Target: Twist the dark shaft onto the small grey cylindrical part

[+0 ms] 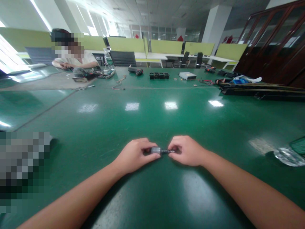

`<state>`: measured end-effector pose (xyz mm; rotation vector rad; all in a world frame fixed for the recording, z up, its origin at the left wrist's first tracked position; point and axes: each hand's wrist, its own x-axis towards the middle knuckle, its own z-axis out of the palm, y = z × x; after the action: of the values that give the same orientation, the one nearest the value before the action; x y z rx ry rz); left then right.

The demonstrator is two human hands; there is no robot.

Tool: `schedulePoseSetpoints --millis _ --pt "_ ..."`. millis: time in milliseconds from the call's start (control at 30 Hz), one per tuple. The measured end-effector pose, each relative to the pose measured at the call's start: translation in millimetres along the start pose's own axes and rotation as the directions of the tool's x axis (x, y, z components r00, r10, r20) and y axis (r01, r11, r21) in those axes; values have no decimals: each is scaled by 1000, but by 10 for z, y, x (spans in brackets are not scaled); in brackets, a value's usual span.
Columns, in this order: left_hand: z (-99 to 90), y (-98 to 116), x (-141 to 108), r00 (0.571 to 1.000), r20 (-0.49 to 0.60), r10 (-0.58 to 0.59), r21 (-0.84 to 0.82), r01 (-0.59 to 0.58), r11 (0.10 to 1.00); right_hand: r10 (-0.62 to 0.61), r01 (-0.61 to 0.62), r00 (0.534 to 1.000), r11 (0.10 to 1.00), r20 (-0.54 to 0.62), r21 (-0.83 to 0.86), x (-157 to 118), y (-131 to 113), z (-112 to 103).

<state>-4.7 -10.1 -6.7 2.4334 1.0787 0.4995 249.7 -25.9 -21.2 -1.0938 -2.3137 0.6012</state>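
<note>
Near the middle of the green table (143, 127), a short stick-shaped thing (156, 150) lies level between my hands. It has a greyish, see-through-looking barrel on the left and a narrower black part on the right; its exact kind I cannot make out. My left hand (135, 154) is closed around the barrel, thumb and fingers on either side, hiding its left end. The fingers of my right hand (187, 151) pinch the dark narrow end and partly cover it. Both hands are low, close to the tabletop.
Across the table sits a person (78, 58) beside a pile of parts (83, 73). Along the far side are a cable (118, 84), a black block (159, 75) and a white box (187, 75). Black bars (262, 90) lie at right, above a clear bottle (289, 156).
</note>
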Motion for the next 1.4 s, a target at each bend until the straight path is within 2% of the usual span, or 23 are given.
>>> schedulePoseSetpoints --millis 600,967,1233,1400 --pt "-5 -1 -2 1000 9 1 11 -2 1000 11 -11 999 1000 36 -8 -22 1 -83" --pt "-4 7 -3 1000 -2 -5 -9 5 1000 -29 30 999 998 23 -61 -23 38 -145" --pt "-12 20 -1 1000 -6 0 -2 0 1000 19 -17 999 998 28 -66 -37 69 -200" --pt "-18 27 2 1000 -7 0 -3 0 1000 -8 11 999 997 37 -78 -30 54 -195"
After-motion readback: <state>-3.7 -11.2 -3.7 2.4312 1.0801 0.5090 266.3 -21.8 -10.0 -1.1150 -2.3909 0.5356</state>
